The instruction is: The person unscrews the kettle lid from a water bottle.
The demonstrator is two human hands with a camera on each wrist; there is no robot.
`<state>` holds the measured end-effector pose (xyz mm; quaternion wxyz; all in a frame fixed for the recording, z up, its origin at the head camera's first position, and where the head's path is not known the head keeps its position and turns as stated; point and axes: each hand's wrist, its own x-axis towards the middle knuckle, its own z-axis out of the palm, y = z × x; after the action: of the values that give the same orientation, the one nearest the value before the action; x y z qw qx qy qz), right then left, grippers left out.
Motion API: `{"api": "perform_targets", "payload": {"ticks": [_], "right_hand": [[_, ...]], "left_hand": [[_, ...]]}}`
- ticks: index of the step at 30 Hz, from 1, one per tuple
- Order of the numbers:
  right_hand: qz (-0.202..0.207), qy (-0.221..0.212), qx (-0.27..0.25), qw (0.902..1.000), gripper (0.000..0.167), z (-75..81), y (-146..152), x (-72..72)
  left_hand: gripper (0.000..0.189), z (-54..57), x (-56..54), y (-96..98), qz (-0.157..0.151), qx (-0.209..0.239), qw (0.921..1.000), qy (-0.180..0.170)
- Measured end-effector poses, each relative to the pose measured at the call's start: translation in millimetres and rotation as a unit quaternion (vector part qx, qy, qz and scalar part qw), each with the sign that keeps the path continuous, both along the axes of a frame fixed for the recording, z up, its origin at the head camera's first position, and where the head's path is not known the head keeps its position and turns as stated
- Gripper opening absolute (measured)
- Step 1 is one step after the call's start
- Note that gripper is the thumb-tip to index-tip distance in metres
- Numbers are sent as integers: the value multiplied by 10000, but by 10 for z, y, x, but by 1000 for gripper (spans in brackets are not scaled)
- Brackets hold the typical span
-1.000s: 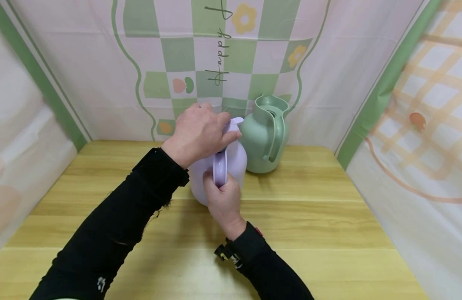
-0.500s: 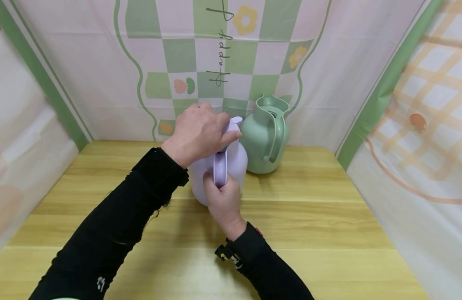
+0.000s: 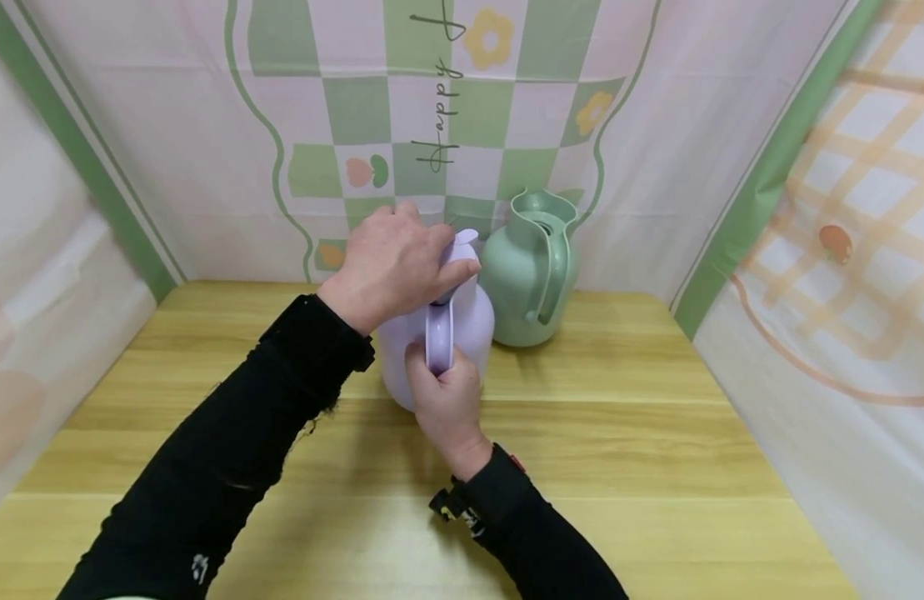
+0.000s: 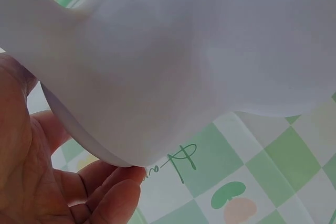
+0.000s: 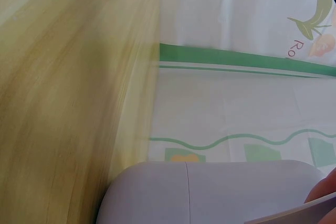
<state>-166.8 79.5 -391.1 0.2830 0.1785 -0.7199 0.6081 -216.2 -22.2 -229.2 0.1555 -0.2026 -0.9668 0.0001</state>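
Observation:
A pale purple thermos jug (image 3: pixel 474 325) stands upright on the table. My right hand (image 3: pixel 450 404) grips its handle (image 3: pixel 440 337) from the near side. Over the jug's mouth lies my left hand (image 3: pixel 390 262), its thumb pointing right along the top near the spout. In the left wrist view, curled fingers (image 4: pixel 118 198) meet the rim of the jug (image 4: pixel 152 66); whether they hold a stopper inside is hidden. The right wrist view shows the jug's side (image 5: pixel 152 192) and, at the right edge, part of a finger (image 5: pixel 325 187).
A green jug (image 3: pixel 517 287) of similar shape, its handle toward me, stands just behind and right of the purple one. The wood-grain table (image 3: pixel 604 450) ends at a printed cloth backdrop (image 3: pixel 649 167), with cloth walls on both sides.
My left hand has shifted slightly up and left at the jug's mouth, and the spout edge beside it has moved a little the same way. The right hand has kept its hold.

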Motion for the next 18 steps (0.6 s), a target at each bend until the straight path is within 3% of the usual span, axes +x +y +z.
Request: {"api": "perform_targets", "payload": {"ticks": [10, 18], "right_hand": [[-46, -65, -34, 10000, 44, 7, -5, 1], [163, -67, -221, 9996, 46, 13, -14, -11]], "left_hand": [[57, -19, -18, -15, 21, 73, 10000, -44], [55, -65, -29, -50, -96, 360, 9992, 155]]}}
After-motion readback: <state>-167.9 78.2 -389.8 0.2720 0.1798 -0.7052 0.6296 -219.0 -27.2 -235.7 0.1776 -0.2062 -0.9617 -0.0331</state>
